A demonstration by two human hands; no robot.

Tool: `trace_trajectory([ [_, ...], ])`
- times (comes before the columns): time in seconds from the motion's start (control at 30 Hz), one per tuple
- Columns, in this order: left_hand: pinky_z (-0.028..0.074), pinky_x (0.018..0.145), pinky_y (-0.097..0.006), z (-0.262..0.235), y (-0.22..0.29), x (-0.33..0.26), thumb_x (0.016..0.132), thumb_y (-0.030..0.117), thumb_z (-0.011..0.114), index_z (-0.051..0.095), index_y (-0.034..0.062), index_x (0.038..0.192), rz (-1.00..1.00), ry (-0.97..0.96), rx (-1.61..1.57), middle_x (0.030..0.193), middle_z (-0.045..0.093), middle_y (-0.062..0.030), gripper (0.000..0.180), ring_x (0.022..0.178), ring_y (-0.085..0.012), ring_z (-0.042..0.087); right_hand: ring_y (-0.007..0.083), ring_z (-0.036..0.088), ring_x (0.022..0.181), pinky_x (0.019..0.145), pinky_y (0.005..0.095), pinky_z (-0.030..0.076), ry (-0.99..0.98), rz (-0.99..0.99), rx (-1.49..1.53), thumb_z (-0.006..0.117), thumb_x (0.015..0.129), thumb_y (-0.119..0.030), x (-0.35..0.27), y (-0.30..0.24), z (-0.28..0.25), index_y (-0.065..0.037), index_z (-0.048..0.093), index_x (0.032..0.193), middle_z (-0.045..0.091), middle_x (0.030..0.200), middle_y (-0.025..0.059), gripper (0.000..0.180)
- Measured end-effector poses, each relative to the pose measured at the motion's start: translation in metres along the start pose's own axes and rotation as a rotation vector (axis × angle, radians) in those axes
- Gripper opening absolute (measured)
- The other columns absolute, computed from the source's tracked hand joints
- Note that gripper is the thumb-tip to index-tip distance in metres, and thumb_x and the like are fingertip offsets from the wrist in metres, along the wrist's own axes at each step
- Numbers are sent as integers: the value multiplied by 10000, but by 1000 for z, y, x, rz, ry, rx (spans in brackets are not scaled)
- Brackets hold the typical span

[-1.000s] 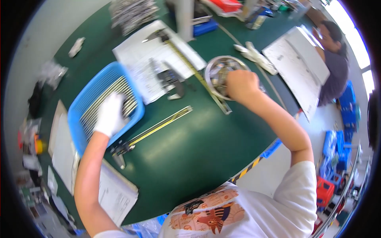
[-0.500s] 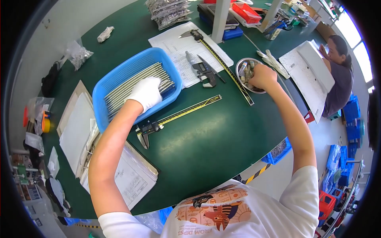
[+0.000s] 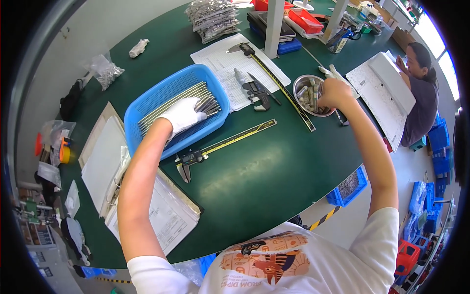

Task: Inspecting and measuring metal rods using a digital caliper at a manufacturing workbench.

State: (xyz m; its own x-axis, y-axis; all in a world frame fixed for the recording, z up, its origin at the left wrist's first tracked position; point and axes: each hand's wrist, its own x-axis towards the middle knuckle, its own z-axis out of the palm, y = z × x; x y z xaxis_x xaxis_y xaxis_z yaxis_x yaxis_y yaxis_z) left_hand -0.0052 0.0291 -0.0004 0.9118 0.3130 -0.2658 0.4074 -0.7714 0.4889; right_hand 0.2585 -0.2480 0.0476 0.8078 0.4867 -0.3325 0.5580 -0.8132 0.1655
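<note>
My left hand (image 3: pixel 182 116), in a white glove, is inside a blue perforated basket (image 3: pixel 147 103). Its fingers are curled round some thin metal rods (image 3: pixel 209 105), whose ends stick out past the glove; more rods lie side by side beneath. At the right, my bare right hand (image 3: pixel 335 93) reaches over the rim of a round metal bowl (image 3: pixel 313 113). Small cylindrical pieces (image 3: pixel 307 97) fill the bowl. The right fingers are bent and drawn together; their tips and anything between them are hidden.
Calipers (image 3: pixel 192 158) lie in front of the basket, and longer calipers (image 3: pixel 274 76) beside the bowl. A digital micrometer (image 3: pixel 255 91) rests on printed sheets (image 3: pixel 210 59). An open binder (image 3: pixel 166 210) is at left. Bagged parts (image 3: pixel 213 19) are stacked behind. Another person (image 3: pixel 421 93) sits at right.
My right hand has shifted to the bowl's right side, uncovering more pieces. Under my left hand, some rods now look bunched and turned. The whole view has shifted slightly.
</note>
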Motion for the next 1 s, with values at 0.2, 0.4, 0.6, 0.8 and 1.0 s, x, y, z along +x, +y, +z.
trace_trajectory([
  [0.2,452,868,-332,-2,-6,4,765,123,609,604,-14,1047,-3,-46,2,960,655,-156,314,912,-265,600,268,658,814,711,383,529,166,-99,260,724,596,-236,2,26,7,-77,662,742,675,807,124,225],
  [0.4,458,834,-322,3,-3,-1,757,68,587,594,-17,1009,1,-67,79,919,649,-119,266,868,-211,580,266,619,683,629,377,494,357,-137,402,719,590,-236,-10,53,16,-69,599,654,622,671,109,216],
  [0.6,450,836,-321,-17,-13,-21,872,219,647,581,10,1049,48,589,-356,941,634,-113,281,865,-213,581,62,466,483,438,229,344,502,-268,975,607,652,-31,-42,80,28,-41,513,635,491,544,-15,96],
  [0.8,373,448,-246,-89,7,-70,907,169,619,528,77,848,200,1157,-935,636,496,10,143,487,-79,445,21,448,496,438,190,320,262,-459,1197,570,651,14,-85,64,50,-41,505,676,495,584,-33,88],
  [1.0,305,422,-212,-79,39,-125,964,272,536,438,155,741,350,1052,-1343,596,356,55,270,468,-42,334,13,476,556,487,167,351,-211,-596,1357,545,631,89,-97,12,70,9,569,740,540,641,-20,137],
])
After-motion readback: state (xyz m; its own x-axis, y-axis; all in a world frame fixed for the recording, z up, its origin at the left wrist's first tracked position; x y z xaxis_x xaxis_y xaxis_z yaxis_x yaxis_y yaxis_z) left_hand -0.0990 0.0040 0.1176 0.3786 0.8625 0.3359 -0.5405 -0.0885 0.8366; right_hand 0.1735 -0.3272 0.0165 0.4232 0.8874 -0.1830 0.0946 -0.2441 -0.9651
